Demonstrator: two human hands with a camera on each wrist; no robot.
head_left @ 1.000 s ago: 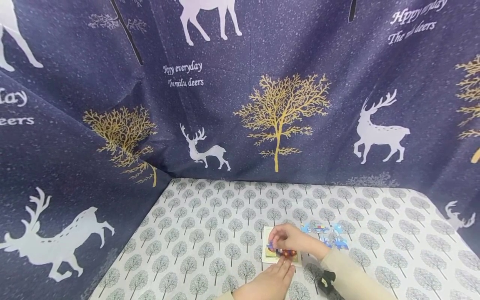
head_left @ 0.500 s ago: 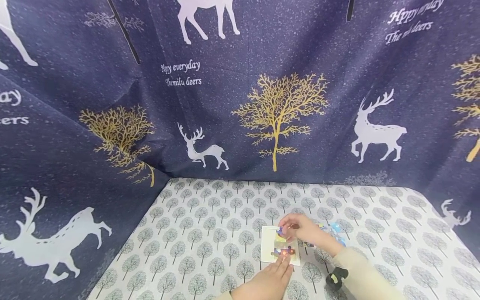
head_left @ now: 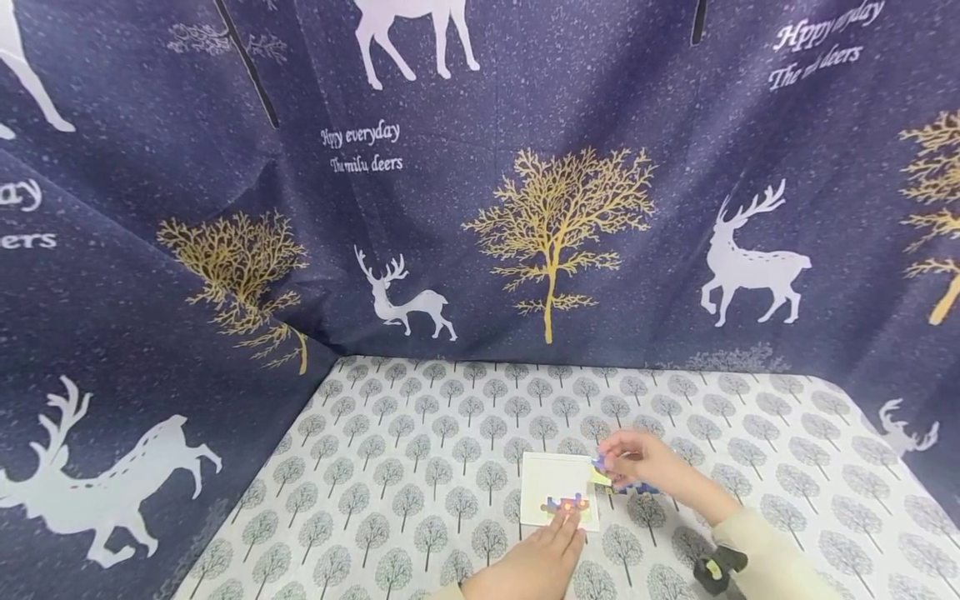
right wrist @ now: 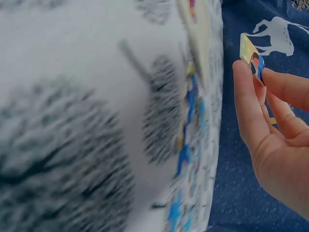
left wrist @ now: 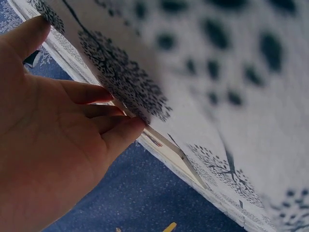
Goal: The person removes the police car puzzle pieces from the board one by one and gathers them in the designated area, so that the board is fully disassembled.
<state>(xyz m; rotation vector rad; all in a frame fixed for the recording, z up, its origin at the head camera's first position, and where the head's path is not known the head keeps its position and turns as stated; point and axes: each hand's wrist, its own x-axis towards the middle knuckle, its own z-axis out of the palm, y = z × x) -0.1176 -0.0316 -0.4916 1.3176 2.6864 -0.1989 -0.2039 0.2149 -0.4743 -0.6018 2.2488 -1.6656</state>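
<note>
In the head view a white puzzle tray [head_left: 542,477] lies on the cloth. Joined puzzle pieces [head_left: 577,503] fill part of its front side, coloured orange and purple. The left hand [head_left: 528,562] rests its fairly straight fingertips at the tray's front edge, over those pieces. Just beyond the tray's right edge, the right hand [head_left: 637,458] pinches a puzzle piece [head_left: 599,475], yellow with purple. The right wrist view shows this piece [right wrist: 248,50] raised between thumb and fingers, tilted. From the left wrist, the left hand [left wrist: 67,130] appears with fingers at the tray's edge [left wrist: 181,154].
More puzzle pieces [head_left: 639,498] lie on the cloth right of the tray, partly hidden by the right hand and forearm. The tree-printed cloth [head_left: 420,500] covers the surface. A dark deer-print curtain [head_left: 487,250] stands behind and at the sides.
The right hand has moved right, carrying the puzzle piece from over the tray's left part to beyond its right edge. The left hand has stayed at the tray's front.
</note>
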